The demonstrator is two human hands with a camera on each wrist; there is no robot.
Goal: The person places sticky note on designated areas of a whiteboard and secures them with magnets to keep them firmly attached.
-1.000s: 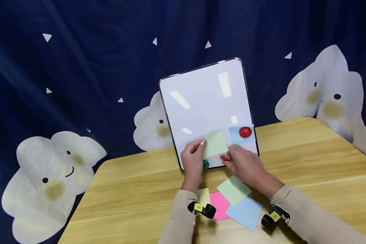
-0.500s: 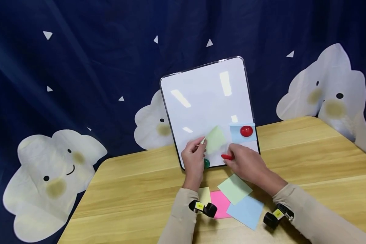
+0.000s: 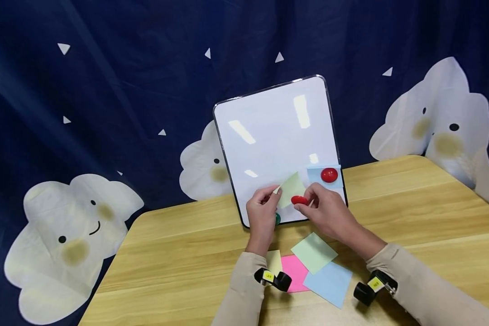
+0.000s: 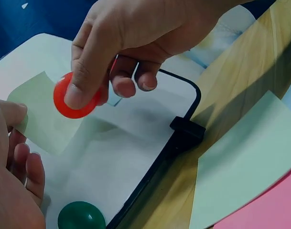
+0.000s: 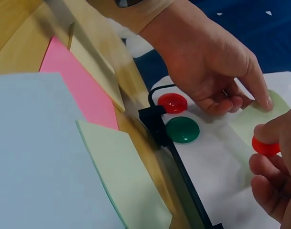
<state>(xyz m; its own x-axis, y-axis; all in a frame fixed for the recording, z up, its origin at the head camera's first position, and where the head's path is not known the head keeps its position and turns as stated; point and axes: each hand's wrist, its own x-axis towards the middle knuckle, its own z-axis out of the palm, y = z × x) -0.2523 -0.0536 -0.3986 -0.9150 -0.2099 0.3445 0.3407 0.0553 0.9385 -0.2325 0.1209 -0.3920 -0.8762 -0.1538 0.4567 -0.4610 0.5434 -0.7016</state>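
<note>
Red magnet [image 3: 299, 200]: pinched between thumb and forefinger of the right hand [image 3: 328, 215], held over the lower part of the whiteboard, at centre frame in the head view; whether it touches the note cannot be told.
Green note [image 3: 290, 190]: lies against the whiteboard face, just left of the red magnet; the left hand [image 3: 262, 217] holds its left corner down with fingertip and thumb.
Right hand fingers: thumb and forefinger closed on the magnet, the other fingers curled beneath.
Left hand fingers: forefinger stretched onto the note, the rest loosely bent.
Whiteboard [image 3: 269, 136]: stands tilted at the far table edge, black frame.
Green magnet [image 3: 276, 218]: on the board's lower left corner, beside the left hand.
Second red magnet [image 5: 172, 102]: next to the green magnet, seen in the right wrist view.
Blue note [image 3: 326, 177]: at the board's right edge, pinned by another red magnet [image 3: 329, 174].
Loose notes [image 3: 313, 252]: green, pink, blue and yellow sheets overlapping on the wooden table [image 3: 432, 213], lower centre.
</note>
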